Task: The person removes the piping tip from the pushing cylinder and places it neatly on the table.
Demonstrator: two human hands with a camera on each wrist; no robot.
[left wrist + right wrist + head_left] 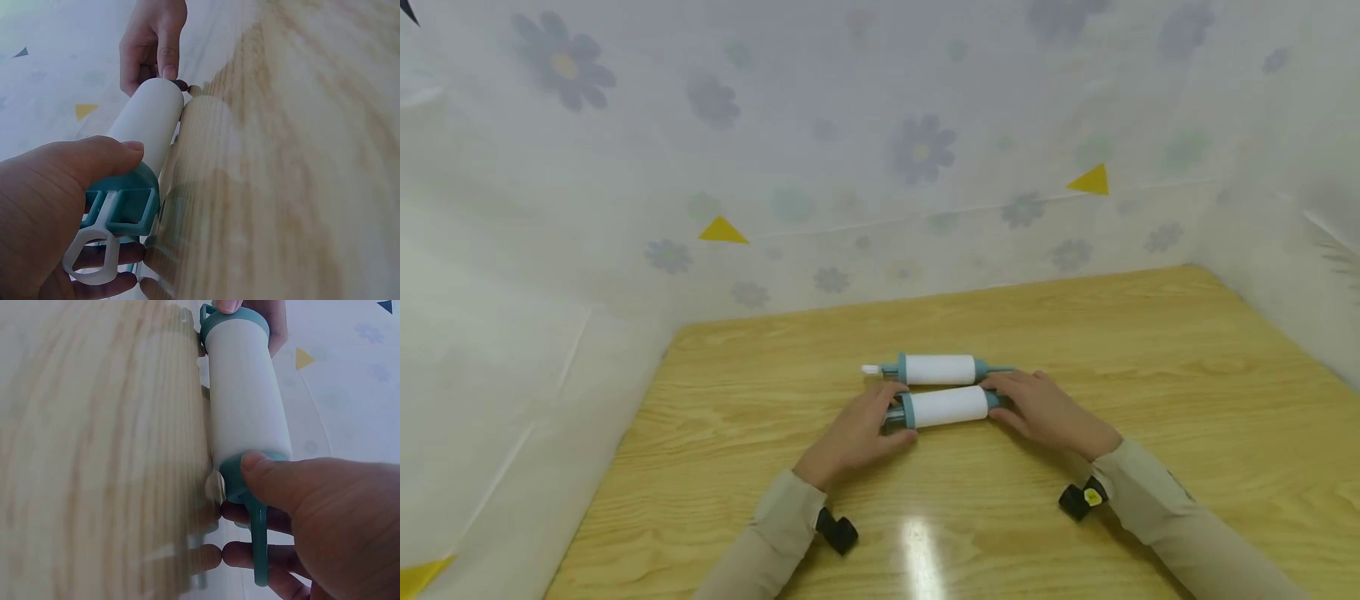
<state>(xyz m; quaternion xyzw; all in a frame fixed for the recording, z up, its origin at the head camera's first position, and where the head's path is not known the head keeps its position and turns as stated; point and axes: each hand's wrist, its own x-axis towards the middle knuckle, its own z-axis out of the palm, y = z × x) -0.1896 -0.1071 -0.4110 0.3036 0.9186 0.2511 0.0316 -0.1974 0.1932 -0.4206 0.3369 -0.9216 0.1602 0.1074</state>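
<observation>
Two white cylinders with teal ends lie side by side on the wooden table (pixel 737 367). The nearer cylinder (pixel 950 407) is gripped at both ends. My left hand (pixel 859 429) has thumb and fingers round its left end, where the left wrist view shows a teal frame and a white ring handle (pixel 92 256). My right hand (pixel 1048 412) pinches the teal right end; a thin teal nozzle (pixel 259 544) sticks out there in the right wrist view. Just behind lies the farther cylinder (pixel 940 369), with a white tip at its left and a thin teal nozzle at its right.
Pale cloth with flower prints (pixel 925 150) hangs behind the table and along both sides. Yellow triangles (pixel 722 229) mark the cloth. Black devices (pixel 838 532) are strapped at both wrists, above the table's near part.
</observation>
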